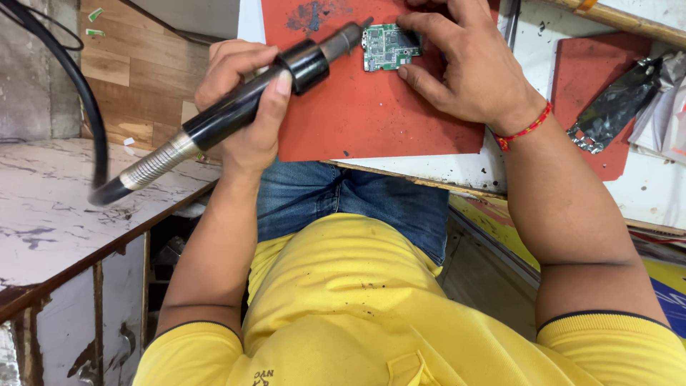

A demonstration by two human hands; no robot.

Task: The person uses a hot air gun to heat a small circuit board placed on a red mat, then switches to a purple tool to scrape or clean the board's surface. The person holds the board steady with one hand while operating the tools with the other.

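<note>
A white, scuffed counter (443,171) runs across the far side of the scene, with the person's blue jeans and yellow shirt near the camera. A red mat (371,114) lies on the counter, and a second red mat (597,78) sits to the right, carrying a crumpled silver foil piece (618,104). The left hand (239,100) is wrapped around a black hot-air tool (243,107) — its metal nozzle points right, its tip just beside the left edge of a small green circuit board (389,46). A thick black cable (78,93) loops away from the tool's near end on the left. The board lies flat on the far part of the first mat. The right hand (464,64) is not clenched — its fingers (421,25) rest on the board's right edge, pinning it. A red thread bracelet (525,129) circles that wrist.
</note>
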